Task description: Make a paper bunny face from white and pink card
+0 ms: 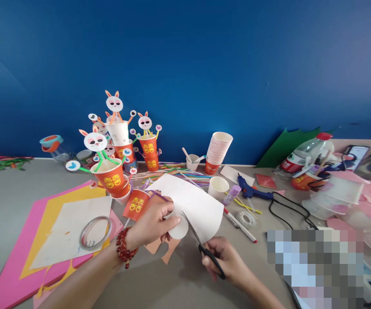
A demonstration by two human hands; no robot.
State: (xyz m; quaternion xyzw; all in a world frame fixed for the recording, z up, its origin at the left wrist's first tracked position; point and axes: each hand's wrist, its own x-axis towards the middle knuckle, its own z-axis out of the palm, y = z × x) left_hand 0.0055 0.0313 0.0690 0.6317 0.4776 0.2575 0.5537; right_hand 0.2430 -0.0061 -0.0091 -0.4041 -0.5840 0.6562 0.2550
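Note:
My left hand (155, 224), with a red bead bracelet on its wrist, pinches a small white paper circle (178, 229) between thumb and fingers. A larger white paper sheet (193, 201) extends behind the circle; whether the two are still joined I cannot make out. In my right hand (222, 258) are black-handled scissors (201, 249), their blades pointing up and left at the circle's right edge. Orange paper scraps (171, 249) with curved cuts lie under my left hand. Just behind it a red paper cup (136, 205) lies tipped over.
Rabbit-faced cup figures (108, 176) stand at the left behind pink and yellow sheets (27, 240) and a tape roll (95, 232). Rightward are stacked cups (219, 148), a glue stick (232, 195), markers (241, 226), a blue glue gun (253, 189) with its cord, and a bottle (304, 156).

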